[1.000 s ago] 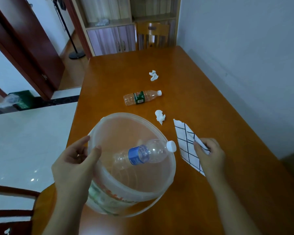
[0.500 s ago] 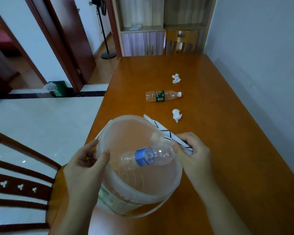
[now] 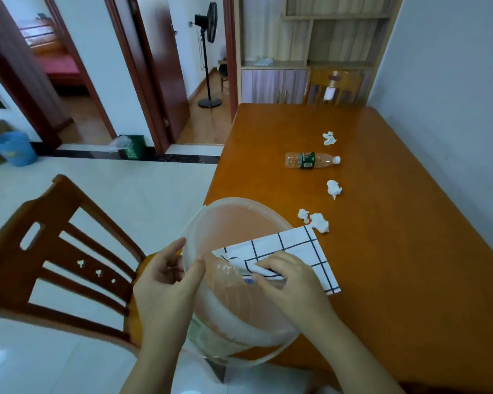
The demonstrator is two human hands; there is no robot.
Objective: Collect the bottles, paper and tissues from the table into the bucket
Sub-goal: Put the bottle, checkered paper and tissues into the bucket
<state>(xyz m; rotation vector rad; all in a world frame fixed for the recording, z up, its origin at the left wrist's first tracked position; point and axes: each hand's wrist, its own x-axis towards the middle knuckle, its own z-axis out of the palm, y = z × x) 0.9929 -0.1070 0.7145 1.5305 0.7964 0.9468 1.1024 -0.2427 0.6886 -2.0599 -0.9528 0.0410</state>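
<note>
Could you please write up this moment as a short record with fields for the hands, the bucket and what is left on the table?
left hand: grips the bucket by its rim
right hand: holds the checked paper over the bucket mouth
in bucket: a clear bottle, mostly hidden
on table: green-label bottle lying on its side; crumpled tissues far, middle, near the bucket

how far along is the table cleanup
Done: one clear bottle lies inside the bucket. In hand: the right hand holds the checked paper over the rim while the left hand grips the bucket. Left: the green-label bottle and three tissue clumps.
</note>
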